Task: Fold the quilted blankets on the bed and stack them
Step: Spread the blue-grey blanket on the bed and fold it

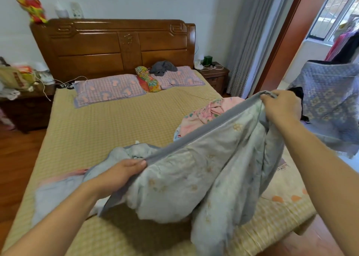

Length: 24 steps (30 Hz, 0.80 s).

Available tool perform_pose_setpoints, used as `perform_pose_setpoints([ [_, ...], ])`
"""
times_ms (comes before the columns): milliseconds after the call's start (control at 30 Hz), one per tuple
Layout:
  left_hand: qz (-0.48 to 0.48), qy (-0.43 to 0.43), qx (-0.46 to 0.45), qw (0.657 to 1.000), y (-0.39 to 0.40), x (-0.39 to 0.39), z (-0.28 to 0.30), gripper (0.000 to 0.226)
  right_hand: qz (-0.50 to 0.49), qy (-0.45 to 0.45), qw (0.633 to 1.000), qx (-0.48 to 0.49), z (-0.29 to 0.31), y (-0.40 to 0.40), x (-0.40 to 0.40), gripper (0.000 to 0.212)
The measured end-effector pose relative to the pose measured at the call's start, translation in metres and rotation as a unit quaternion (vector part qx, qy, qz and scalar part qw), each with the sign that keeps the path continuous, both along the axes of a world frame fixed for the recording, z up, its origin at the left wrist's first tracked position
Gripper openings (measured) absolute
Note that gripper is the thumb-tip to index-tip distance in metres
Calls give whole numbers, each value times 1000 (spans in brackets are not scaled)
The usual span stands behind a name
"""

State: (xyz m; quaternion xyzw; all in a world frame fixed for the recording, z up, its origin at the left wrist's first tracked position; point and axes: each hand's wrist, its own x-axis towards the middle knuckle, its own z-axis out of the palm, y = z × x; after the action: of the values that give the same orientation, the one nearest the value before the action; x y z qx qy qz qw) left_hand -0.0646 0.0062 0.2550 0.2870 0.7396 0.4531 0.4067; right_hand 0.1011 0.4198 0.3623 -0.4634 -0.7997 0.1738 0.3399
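Note:
A pale blue-grey quilted blanket (194,178) with faint flowers and a grey border hangs above the near part of the bed (108,131). My left hand (120,173) grips the grey border low at the left. My right hand (281,106) grips the same border higher at the right, so the edge runs taut and slanted between them. The rest of the blanket droops in folds onto the mattress. A pink floral blanket (206,114) lies crumpled on the bed's right side behind the held one.
Two checked pillows (108,89) and a bright floral cushion (149,79) lie by the wooden headboard (116,44). Nightstands (213,75) flank the bed. A blue patterned quilt (330,100) drapes over a chair at the right, near the doorway.

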Motion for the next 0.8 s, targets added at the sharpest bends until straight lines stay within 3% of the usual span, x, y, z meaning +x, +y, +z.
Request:
perform_pose_setpoints([
  [33,36,7,4,999,-1,-13,10,42,4,3,1000,-1,1,1,0,43],
  [100,84,114,-36,989,-2,-49,36,35,47,-18,999,-13,8,2,-9,44],
  [167,102,246,-117,957,-3,-100,81,26,135,-112,984,-8,26,-1,-33,40],
  [233,142,396,-154,894,-2,-148,162,19,186,-143,972,30,65,-6,-68,35],
  [333,271,596,-40,755,-5,-172,317,25,166,16,983,80,158,-8,-113,46],
  [400,293,691,12,661,-16,-153,390,29,152,107,975,119,212,-4,-124,49],
  [433,290,717,6,634,-26,-143,410,30,161,123,970,135,231,-1,-127,49],
  [533,291,709,-90,636,-68,-119,417,39,219,81,956,176,251,-2,-123,48],
  [633,287,706,-231,605,-97,-102,388,21,233,143,945,179,247,-12,-122,47],
  [733,386,679,-230,580,-104,-87,368,8,220,223,929,197,242,-26,-134,42],
  [800,463,653,-165,576,-103,-69,346,16,219,261,913,224,232,-30,-134,44],
])
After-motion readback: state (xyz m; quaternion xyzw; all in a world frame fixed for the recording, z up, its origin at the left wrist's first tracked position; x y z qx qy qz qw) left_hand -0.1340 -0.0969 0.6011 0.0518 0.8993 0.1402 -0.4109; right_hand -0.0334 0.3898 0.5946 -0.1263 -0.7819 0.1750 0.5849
